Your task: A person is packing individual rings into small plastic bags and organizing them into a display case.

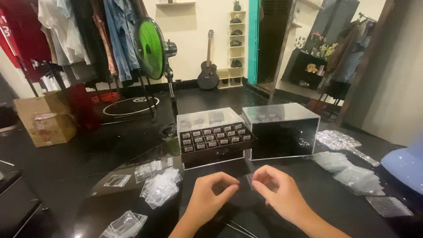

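Head view: we look down at our two hands meeting low over a dark glossy surface [308, 194].
Left hand: our left hand [210, 197] has its fingers [227, 180] curled and pinched on the left edge of a small clear bag [245, 181].
Right hand: our right hand [278, 190] has its fingers [261, 177] pinched on the right edge of the same bag.
Small clear bag: it hangs between the two sets of fingers, just above the surface; we cannot tell whether anything is inside it.
Beyond the fingers: an open display box [214, 137] with rows of small labelled cells stands straight ahead, and a clear-lidded dark box [282, 130] stands just beside it, ahead and to the right of the fingers.
Left of the fingers: a loose heap of clear bags [161, 187] lies near the left hand, with a single flat bag [117, 180] farther out and another bunch of bags [125, 224] nearer to us.
Right of the fingers: stacks of clear bags [352, 172] lie well apart from the right hand, with a glittery hand mirror [341, 141] beyond them.
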